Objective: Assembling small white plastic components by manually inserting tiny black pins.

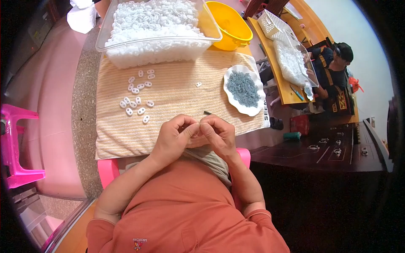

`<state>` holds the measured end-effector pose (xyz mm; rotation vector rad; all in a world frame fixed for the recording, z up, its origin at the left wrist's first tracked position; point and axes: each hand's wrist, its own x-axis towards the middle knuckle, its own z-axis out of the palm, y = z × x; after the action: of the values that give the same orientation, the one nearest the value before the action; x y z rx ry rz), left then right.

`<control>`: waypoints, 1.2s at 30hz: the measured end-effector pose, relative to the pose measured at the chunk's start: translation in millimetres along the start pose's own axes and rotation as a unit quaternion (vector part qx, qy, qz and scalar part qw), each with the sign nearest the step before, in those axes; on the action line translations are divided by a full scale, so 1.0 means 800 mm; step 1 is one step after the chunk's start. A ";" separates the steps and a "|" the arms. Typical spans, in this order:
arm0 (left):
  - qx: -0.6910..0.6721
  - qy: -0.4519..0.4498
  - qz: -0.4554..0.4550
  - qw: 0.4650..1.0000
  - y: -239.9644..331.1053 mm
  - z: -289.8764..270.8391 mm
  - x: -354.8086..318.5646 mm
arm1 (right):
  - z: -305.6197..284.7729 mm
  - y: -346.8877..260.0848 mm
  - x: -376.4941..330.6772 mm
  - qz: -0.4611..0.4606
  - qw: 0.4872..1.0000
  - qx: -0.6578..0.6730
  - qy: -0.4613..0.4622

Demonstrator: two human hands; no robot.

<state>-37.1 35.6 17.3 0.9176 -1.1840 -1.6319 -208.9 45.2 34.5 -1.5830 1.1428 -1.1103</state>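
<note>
My left hand [177, 134] and my right hand [219, 135] meet at the fingertips over the towel's near edge. Both are closed in a pinch, and whatever they hold is hidden by the fingers. A short dark stick [207, 112] shows just beyond my right hand; whether it is held or lying there I cannot tell. Several small white oval plastic pieces with two holes [138, 100] lie scattered on the striped towel [177, 90] to the left. One more white piece [198, 84] sits apart, farther right. A white scalloped dish [230, 93] holds many small grey-blue pieces [243, 88].
At the towel's far side stands a clear bin [158, 40] heaped with white pieces, beside a yellow basin [232, 25]. Another person [331, 67] sits at a wooden table [287, 95] on the right. A pink stool [19, 145] stands on the left.
</note>
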 end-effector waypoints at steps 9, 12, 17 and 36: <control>0.234 0.026 0.187 0.954 0.007 -0.001 -0.002 | -0.004 0.002 0.000 0.138 0.983 0.123 -0.022; 0.192 0.028 0.153 0.969 0.009 0.001 -0.004 | -0.002 0.003 -0.002 0.113 0.987 0.112 -0.034; 0.101 0.035 0.059 0.993 -0.003 0.001 -0.002 | -0.003 -0.007 -0.003 0.060 0.998 0.011 -0.015; -0.056 -0.012 -0.030 0.998 -0.007 -0.001 0.003 | -0.024 0.003 0.008 -0.060 0.997 -0.042 -0.027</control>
<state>-38.3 33.8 11.6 0.8726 -1.0776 -1.7435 -227.2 35.9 37.4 -1.7562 1.0829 -1.1015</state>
